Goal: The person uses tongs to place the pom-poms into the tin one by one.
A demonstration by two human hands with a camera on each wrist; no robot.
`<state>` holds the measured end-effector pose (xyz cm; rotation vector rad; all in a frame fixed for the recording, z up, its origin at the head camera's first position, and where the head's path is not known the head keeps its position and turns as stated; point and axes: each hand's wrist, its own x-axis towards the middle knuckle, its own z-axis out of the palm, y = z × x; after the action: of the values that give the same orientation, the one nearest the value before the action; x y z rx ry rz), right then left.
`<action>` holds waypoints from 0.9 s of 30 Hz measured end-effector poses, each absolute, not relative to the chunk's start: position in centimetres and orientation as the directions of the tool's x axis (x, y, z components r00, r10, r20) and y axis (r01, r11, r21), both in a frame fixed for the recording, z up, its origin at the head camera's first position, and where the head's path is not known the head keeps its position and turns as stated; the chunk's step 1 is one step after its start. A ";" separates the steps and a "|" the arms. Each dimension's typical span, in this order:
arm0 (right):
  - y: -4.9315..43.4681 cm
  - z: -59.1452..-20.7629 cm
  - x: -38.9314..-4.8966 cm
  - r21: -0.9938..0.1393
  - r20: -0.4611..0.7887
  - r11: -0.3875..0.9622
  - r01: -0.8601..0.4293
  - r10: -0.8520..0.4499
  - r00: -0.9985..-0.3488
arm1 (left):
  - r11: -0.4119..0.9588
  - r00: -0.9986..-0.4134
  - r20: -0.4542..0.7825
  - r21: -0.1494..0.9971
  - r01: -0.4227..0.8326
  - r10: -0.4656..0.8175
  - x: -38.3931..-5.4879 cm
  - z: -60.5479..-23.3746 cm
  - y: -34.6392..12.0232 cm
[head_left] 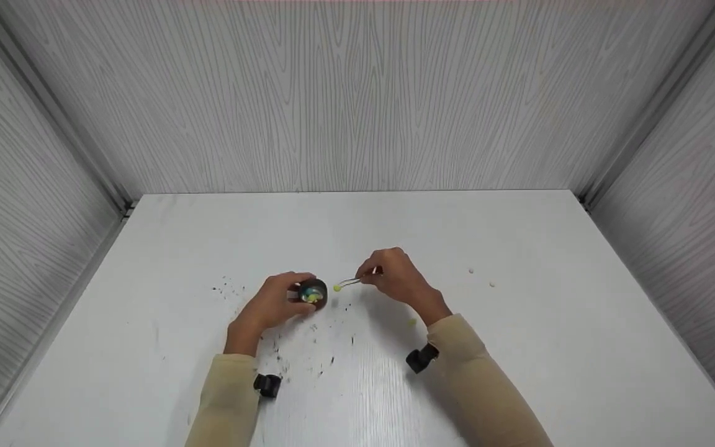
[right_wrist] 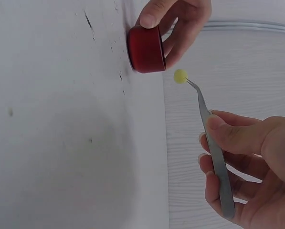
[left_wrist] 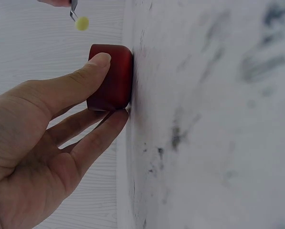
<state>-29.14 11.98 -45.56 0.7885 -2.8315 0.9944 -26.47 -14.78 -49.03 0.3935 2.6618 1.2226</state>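
My left hand (head_left: 275,302) grips a small dark red cup (left_wrist: 112,78) by its sides, thumb on one side and fingers on the other, with the cup standing on the table. Several small coloured pieces (head_left: 313,297), some yellow and some bluish, show inside it in the head view. Between thumb and fingers my right hand (right_wrist: 261,157) holds bent-tip metal tweezers (right_wrist: 216,155). A small yellow ball (right_wrist: 180,76) is pinched at their tips. That ball hangs in the air just right of the cup, higher than its rim.
Two small pale bits (head_left: 471,270) lie on the white table (head_left: 544,347) right of the right hand. A yellow-green piece (head_left: 412,322) lies near the right wrist. Dark specks and smudges (head_left: 278,359) mark the tabletop around the left forearm. Wood-grain panels (head_left: 357,99) enclose the back and sides.
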 end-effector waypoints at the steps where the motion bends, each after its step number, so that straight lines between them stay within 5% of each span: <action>1: 11.7 -45.6 -29.1 -0.578 0.201 0.660 -0.480 -0.455 -0.868 | 0.625 -0.948 -0.062 0.765 0.155 0.311 -26.5 -49.0 -14.8; 17: 9.2 -46.2 -29.1 -0.569 0.241 0.625 -0.534 -0.494 -0.835 | 0.631 -0.942 -0.043 0.753 0.188 0.332 -26.8 -49.3 -14.9; 27: 9.0 -47.0 -29.6 -0.589 0.179 0.669 -0.453 -0.439 -0.880 | 0.635 -0.944 -0.042 0.749 0.186 0.326 -26.9 -49.3 -14.9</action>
<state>-29.60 9.03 -46.99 0.7622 -2.8502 1.0141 -26.88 -14.86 -49.30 0.4234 2.6811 1.1992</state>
